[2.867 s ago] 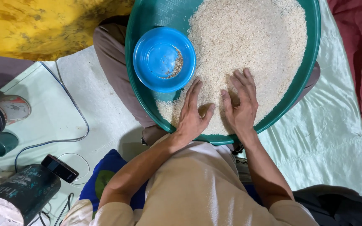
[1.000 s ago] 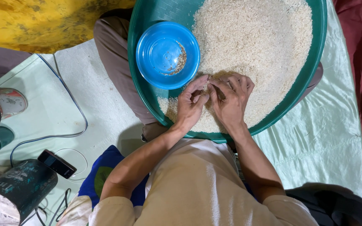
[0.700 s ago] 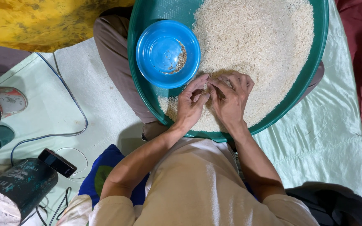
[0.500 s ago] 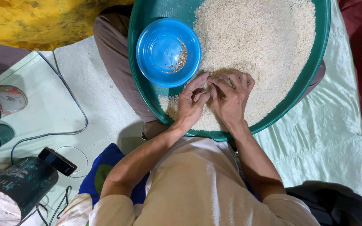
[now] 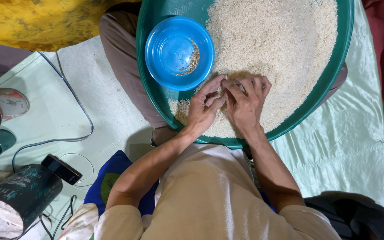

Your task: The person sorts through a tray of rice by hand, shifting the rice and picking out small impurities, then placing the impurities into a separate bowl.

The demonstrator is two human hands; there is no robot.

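1. A large green basin (image 5: pixel 154 95) is seen resting on the person's lap, filled with white rice (image 5: pixel 276 49); its far rim is cut off by the top of the frame.
2. The left hand (image 5: pixel 204 109) is placed on the rice by the basin's near rim, fingers curled and pinched on a few grains; how firmly cannot be told.
3. The right hand (image 5: pixel 245 104) is set just beside it, fingertips touching the left's, fingers bent down into the rice; anything gripped is hidden.
4. A blue bowl (image 5: pixel 174 55) is seated inside the basin against its left wall, near the left hand, with a few brownish bits in it.
5. Open rice is left to the right of and beyond the hands; little room is left between hands and near rim.
6. A phone (image 5: pixel 62 169) and a dark cylinder (image 5: pixel 21 193) are seen on the floor at lower left, well apart.
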